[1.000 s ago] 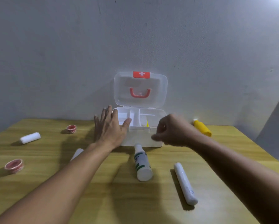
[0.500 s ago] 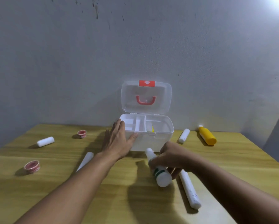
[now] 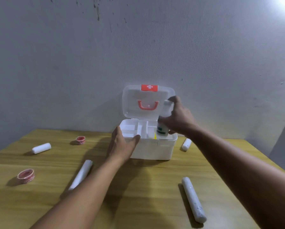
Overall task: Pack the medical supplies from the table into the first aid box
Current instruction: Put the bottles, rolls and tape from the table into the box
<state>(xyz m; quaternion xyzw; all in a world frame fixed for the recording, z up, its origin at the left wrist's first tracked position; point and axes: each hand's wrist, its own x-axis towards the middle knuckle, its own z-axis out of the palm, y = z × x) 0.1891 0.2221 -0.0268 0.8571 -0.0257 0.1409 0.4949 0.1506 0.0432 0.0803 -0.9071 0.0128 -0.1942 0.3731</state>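
Observation:
The white first aid box (image 3: 152, 150) stands open against the wall, its clear lid (image 3: 133, 103) upright with a red handle. My right hand (image 3: 177, 116) grips a white bottle with a green label (image 3: 162, 129), held upright over the box's right compartment, its base inside the rim. My left hand (image 3: 121, 145) rests against the box's front left corner, thumb on the rim. Something yellow (image 3: 155, 136) shows inside the box. On the table lie white gauze rolls (image 3: 193, 199) (image 3: 80, 174) (image 3: 41, 148) (image 3: 186, 144) and two red tape rolls (image 3: 26, 176) (image 3: 80, 140).
The wooden table (image 3: 138, 195) ends at a grey wall right behind the box. Its right edge runs diagonally past my right forearm. Supplies are scattered left and right of the box.
My right hand lifted the bottle from the table in front of the box and carried it up into the box's right side. My left hand stayed on the box.

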